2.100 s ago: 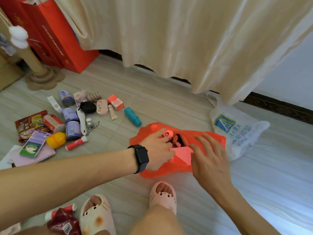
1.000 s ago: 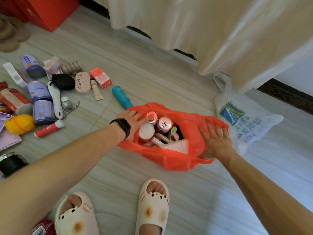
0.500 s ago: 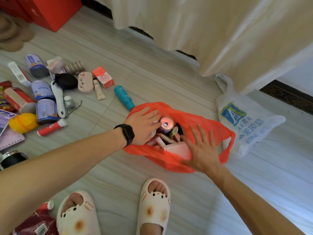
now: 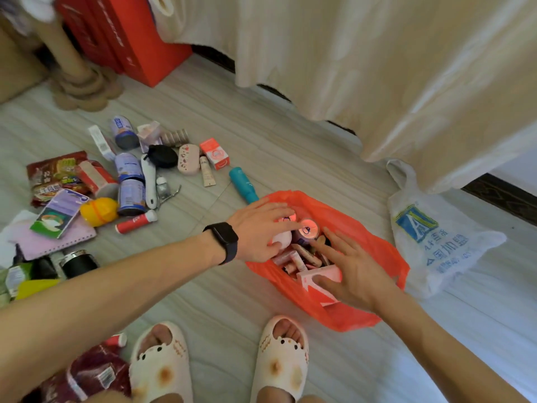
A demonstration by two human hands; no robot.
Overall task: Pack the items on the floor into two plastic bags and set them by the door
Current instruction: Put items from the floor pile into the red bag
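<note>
The red bag (image 4: 348,222) lies open on the floor (image 4: 290,158), between the slippers (image 4: 279,359) and the curtain (image 4: 377,68). The left hand (image 4: 258,228) rests flat at the bag mouth, fingers loosely extended over a can (image 4: 308,228) and a white round item (image 4: 283,238). The right hand (image 4: 351,271) lies spread over the pink box (image 4: 316,279) inside the bag, gripping nothing. The white bag (image 4: 436,237) lies flat just right of the red bag. The unpacked items (image 4: 128,181) lie well left, among them a teal bottle (image 4: 243,184).
</note>
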